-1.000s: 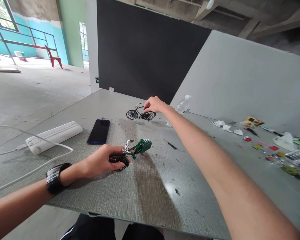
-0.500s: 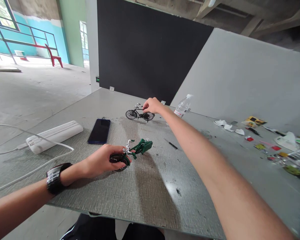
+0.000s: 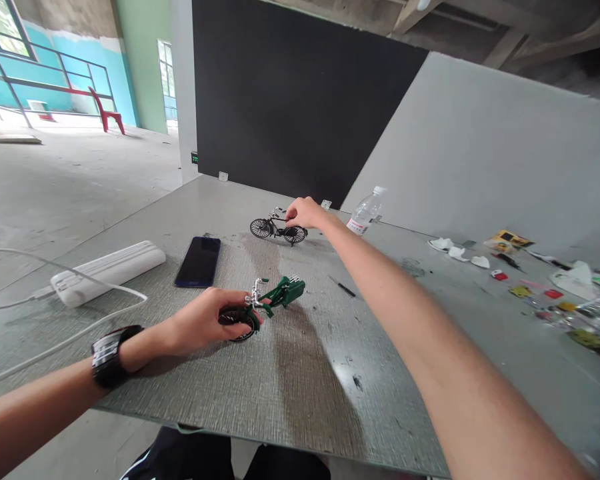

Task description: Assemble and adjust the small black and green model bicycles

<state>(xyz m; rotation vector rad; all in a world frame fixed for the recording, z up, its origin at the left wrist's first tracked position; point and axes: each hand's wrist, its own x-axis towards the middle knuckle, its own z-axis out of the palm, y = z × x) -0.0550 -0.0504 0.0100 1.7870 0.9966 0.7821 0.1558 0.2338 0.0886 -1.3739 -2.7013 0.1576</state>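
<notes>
Near the front of the table, my left hand (image 3: pixel 207 319) is closed around the front wheel of a small green model bicycle (image 3: pixel 289 292). Its silver handlebars and the green box at its rear show clear of my fingers. Farther back stands a black model bicycle (image 3: pixel 275 229), upright with its front wheel pointing left. My right hand (image 3: pixel 304 212) reaches out to it and pinches it at the top rear, around the seat. My fingers hide that part of it.
A smartphone (image 3: pixel 198 262) and a white power bank (image 3: pixel 109 272) with a cable lie on the left. A thin pointed tool (image 3: pixel 342 285) lies under my right forearm's left side. Behind stands a plastic bottle (image 3: pixel 365 212). Several loose scraps and a yellow packet (image 3: pixel 510 240) lie at right.
The black bicycle has shifted very slightly along with the whole view. Both hands keep the same grips, and the green bicycle stays in place.
</notes>
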